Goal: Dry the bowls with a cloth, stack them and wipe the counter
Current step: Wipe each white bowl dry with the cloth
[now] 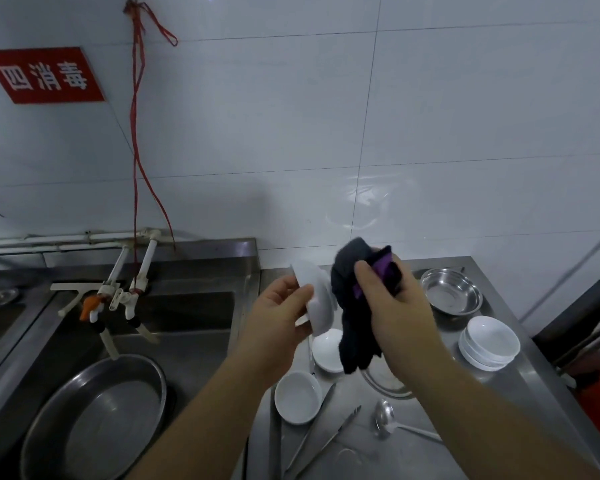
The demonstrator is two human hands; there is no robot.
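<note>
We were mid-drying: left hand [278, 306] gripped a white bowl [317, 299], right hand [395, 299] clutched the dark cloth [354, 327]; stack of dried bowls [489, 342] sat right, two loose bowls [298, 396] and table [430, 455] wipe remained.

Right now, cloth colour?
Dark grey cloth with a purple patch, gripped in right hand; head view.

Two bare forearms, left hand [280, 311], right hand [394, 303], no sleeves, no gloves
</note>
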